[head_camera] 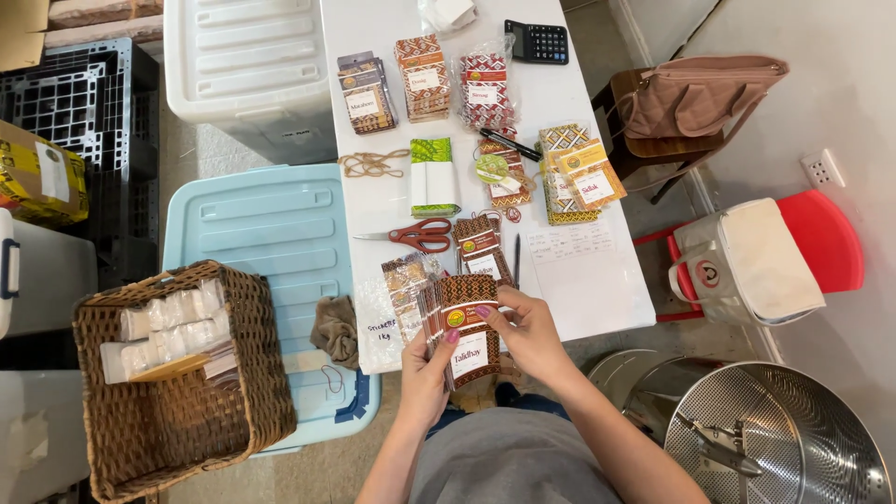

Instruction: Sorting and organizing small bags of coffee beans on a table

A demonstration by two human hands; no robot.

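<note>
Both hands are gripping one stack of brown packets (464, 329) over the white table's (597, 289) near edge: left hand (423, 366) clasping its side, right hand (529, 329) pinching the top. Red scissors (417, 234) are lying just beyond; a wicker basket (252, 373) is sitting left.

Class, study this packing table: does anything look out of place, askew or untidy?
Mostly orderly. Oddities: a crumpled brown cloth lies on the pale blue plastic bin lid rather than the white table, and loose tan rubber bands sprawl beside the packet rows. Both hands hold a fanned brown packet stack.
</note>
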